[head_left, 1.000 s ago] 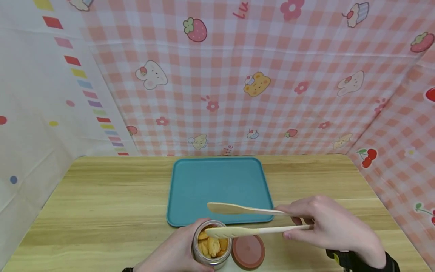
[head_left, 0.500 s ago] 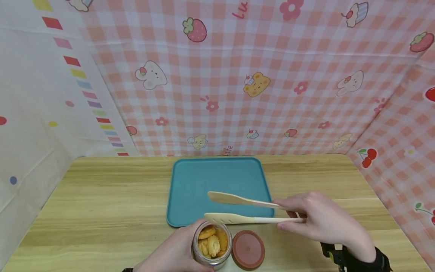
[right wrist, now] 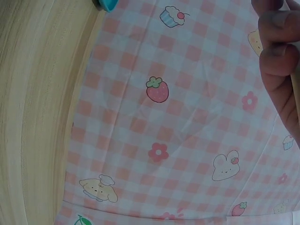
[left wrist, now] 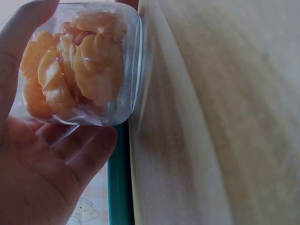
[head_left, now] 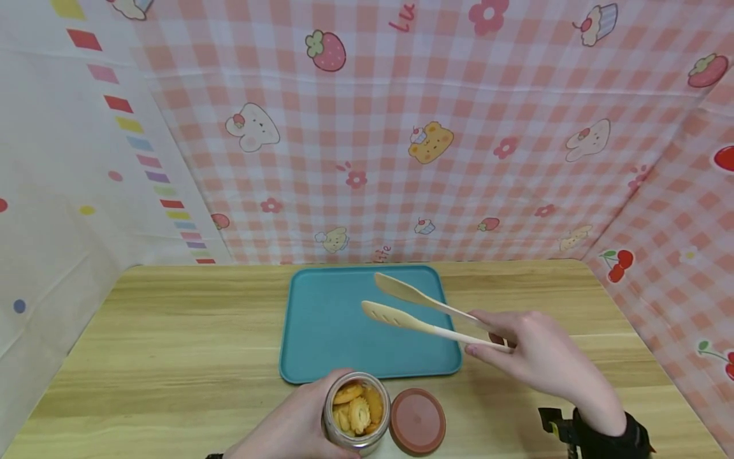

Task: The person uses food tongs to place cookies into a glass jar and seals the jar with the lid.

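My left hand [head_left: 301, 421] grips a clear jar [left wrist: 133, 65] with an open mouth, its fingers and thumb round the wall. Golden ridged cookies [head_left: 359, 414] fill the jar. In the head view, my right hand [head_left: 533, 350] holds pale tongs [head_left: 427, 327], thumb on one arm and fingers on the other. The tong tips stand apart with nothing between them, over the teal tray [head_left: 332, 344]. Only curled fingers [right wrist: 279, 61] of the right hand show in the right wrist view.
Beside the jar, a round brown-red lid [head_left: 417, 422] lies on the wooden table [head_left: 189, 344]. The teal tray is behind the jar. Printed cloth [head_left: 373, 115] hangs at the back and both sides.
My right hand has moved the tongs from over the jar's mouth, up and forward to over the tray. The left hand and jar stay in place.
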Motion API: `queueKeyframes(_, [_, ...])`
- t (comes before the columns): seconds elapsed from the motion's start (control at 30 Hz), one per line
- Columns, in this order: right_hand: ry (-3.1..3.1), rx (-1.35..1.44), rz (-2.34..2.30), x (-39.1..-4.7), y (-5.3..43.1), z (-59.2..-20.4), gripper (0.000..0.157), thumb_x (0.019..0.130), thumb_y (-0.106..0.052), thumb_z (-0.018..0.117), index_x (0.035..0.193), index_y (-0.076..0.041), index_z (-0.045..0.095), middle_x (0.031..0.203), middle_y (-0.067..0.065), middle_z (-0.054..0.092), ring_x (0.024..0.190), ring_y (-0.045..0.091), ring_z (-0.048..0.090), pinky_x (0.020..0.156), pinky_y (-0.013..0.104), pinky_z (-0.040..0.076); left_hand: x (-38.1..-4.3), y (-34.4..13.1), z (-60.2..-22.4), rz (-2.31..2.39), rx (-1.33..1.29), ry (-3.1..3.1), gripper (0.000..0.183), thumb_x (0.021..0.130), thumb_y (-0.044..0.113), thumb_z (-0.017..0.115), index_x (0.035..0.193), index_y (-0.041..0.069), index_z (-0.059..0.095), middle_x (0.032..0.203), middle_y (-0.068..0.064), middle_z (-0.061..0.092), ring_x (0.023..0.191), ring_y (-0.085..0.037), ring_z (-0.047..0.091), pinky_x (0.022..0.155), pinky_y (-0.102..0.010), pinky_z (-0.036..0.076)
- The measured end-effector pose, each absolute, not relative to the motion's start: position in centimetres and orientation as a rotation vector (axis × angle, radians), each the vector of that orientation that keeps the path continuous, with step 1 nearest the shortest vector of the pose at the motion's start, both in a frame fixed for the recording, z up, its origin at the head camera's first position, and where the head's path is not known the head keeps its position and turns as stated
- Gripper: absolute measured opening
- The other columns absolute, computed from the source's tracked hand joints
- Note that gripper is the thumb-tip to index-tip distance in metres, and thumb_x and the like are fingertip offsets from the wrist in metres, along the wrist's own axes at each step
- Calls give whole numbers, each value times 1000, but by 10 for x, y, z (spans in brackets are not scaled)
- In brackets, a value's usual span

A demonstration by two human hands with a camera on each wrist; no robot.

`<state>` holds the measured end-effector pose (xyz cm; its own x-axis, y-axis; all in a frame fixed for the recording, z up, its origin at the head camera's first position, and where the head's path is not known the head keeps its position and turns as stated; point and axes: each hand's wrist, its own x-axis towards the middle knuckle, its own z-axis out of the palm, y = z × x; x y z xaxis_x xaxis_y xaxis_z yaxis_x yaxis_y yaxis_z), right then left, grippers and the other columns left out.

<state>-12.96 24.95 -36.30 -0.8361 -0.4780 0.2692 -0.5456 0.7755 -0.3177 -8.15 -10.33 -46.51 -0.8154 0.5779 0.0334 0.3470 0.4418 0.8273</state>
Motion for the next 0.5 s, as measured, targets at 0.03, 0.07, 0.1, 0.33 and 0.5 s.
queueKeyframes(0.03, [-2800, 789, 570, -130, 250, -363, 48, 82, -53, 67, 117, -20, 71, 58, -21, 40, 45, -4, 27, 40, 18, 25, -82, -103, -465, 1311, 795, 2438, 90, 62, 52, 83, 139, 32, 41, 124, 18, 54, 112, -5, 52, 96, -33, 44])
queueKeyframes(0.07, [-2802, 775, 563, -130, 250, -363, 49, 82, -54, 66, 117, -19, 71, 58, -21, 40, 45, -4, 28, 40, 18, 26, -82, -103, -465, 1311, 791, 2436, 90, 62, 52, 83, 139, 32, 41, 124, 18, 54, 112, -5, 52, 96, -33, 43])
queueKeyframes(0.1, [-2805, 763, 558, -131, 250, -364, 50, 82, -54, 66, 118, -19, 71, 57, -21, 40, 45, -3, 27, 40, 18, 26, -82, -103, -465, 1311, 788, 2434, 90, 62, 52, 83, 139, 32, 41, 124, 17, 54, 112, -5, 52, 96, -33, 43])
queueKeyframes(0.33, [-2798, 637, 463, -138, 255, -368, 51, 85, -53, 65, 120, -16, 70, 56, -16, 38, 44, 0, 26, 41, 21, 24, -81, -102, -465, 1318, 772, 2428, 88, 62, 49, 84, 138, 34, 42, 123, 18, 54, 111, -4, 53, 96, -32, 43])
queueKeyframes(0.5, [-2771, 467, 337, -143, 261, -374, 53, 83, -51, 67, 116, -9, 71, 55, -12, 37, 45, 6, 28, 41, 25, 24, -81, -102, -466, 1314, 783, 2440, 88, 62, 50, 84, 138, 34, 42, 124, 18, 54, 112, -4, 53, 96, -32, 43])
